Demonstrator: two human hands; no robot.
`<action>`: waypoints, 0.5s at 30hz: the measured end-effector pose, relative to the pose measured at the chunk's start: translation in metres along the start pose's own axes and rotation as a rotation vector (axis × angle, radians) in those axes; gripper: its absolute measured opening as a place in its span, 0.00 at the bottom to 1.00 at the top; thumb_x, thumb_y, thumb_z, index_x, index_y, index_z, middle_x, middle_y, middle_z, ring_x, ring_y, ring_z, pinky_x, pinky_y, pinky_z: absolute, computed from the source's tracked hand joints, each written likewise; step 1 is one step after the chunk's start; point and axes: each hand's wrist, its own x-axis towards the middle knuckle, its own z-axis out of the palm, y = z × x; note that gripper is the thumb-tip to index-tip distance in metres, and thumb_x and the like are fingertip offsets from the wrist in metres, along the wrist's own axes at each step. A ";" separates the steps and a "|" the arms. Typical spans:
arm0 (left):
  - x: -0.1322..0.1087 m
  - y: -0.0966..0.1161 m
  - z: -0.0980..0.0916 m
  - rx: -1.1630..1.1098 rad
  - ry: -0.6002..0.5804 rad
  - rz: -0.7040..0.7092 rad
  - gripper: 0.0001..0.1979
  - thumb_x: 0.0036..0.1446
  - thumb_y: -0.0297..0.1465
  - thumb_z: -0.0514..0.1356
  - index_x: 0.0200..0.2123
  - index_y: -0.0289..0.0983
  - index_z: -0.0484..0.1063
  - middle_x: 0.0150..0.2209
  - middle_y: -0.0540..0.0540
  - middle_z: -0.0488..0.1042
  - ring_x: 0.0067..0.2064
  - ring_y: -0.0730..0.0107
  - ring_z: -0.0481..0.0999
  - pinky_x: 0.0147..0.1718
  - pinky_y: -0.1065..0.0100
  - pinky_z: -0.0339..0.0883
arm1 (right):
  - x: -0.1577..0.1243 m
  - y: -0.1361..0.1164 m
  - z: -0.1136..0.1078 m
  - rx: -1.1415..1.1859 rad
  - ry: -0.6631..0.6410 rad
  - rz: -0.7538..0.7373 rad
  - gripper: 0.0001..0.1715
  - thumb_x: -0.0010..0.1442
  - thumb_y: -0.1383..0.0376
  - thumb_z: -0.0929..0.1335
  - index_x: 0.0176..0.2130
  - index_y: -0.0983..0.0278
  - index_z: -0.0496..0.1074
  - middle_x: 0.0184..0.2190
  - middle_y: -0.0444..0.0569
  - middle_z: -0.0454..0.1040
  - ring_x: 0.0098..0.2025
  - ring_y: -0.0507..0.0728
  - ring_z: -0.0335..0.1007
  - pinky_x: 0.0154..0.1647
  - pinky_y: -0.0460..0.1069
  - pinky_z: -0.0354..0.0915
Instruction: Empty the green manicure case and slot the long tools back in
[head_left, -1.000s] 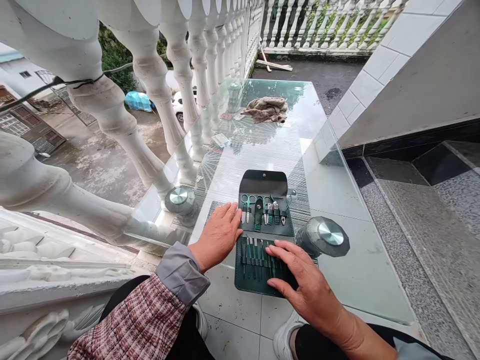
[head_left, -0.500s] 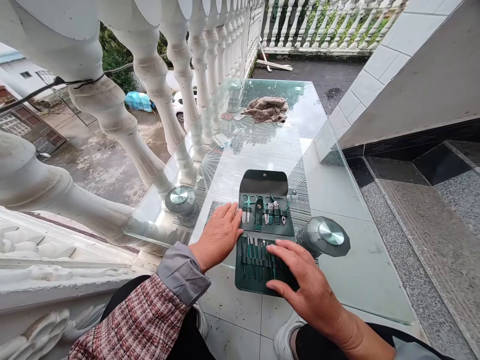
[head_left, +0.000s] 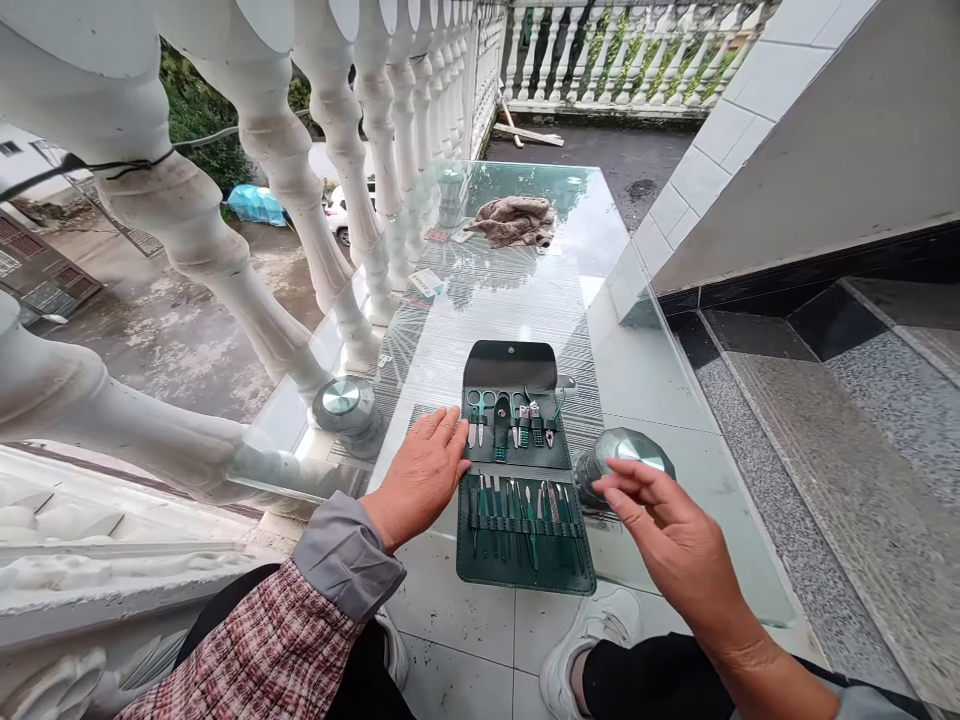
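A dark green manicure case (head_left: 480, 572) lies unfolded near the front of the glass table. Small scissors (head_left: 478, 420) and nail clippers (head_left: 525, 428) sit under straps in its upper half. Several slim metal tools, among them tweezers (head_left: 532, 530), stand in a row of loops in the lower half. My left hand (head_left: 420, 470) rests flat at the case's left edge, fingers stretched out and holding nothing. Right of the case hovers my right hand (head_left: 675, 540), its fingers bent and a little apart from the thumb, with nothing visible between them.
The glass tabletop (head_left: 660, 500) has round metal-capped supports at left (head_left: 345, 410) and right (head_left: 634, 450). A crumpled brown cloth (head_left: 514, 220) lies farther back, with a small card (head_left: 427, 283) nearer. White balusters (head_left: 300, 170) line the left side; stone steps (head_left: 810, 430) rise at right.
My right hand has moved right, off the lower half of the case, uncovering the tools there. My left hand stays at the case's left edge. The whole view has shifted slightly.
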 end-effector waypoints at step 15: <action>0.001 0.000 0.000 0.030 0.005 0.015 0.21 0.64 0.34 0.50 0.56 0.26 0.61 0.59 0.31 0.61 0.61 0.53 0.59 0.57 0.54 0.54 | -0.004 0.004 0.007 -0.238 -0.054 -0.284 0.14 0.58 0.60 0.65 0.45 0.59 0.69 0.34 0.47 0.74 0.37 0.56 0.71 0.41 0.52 0.68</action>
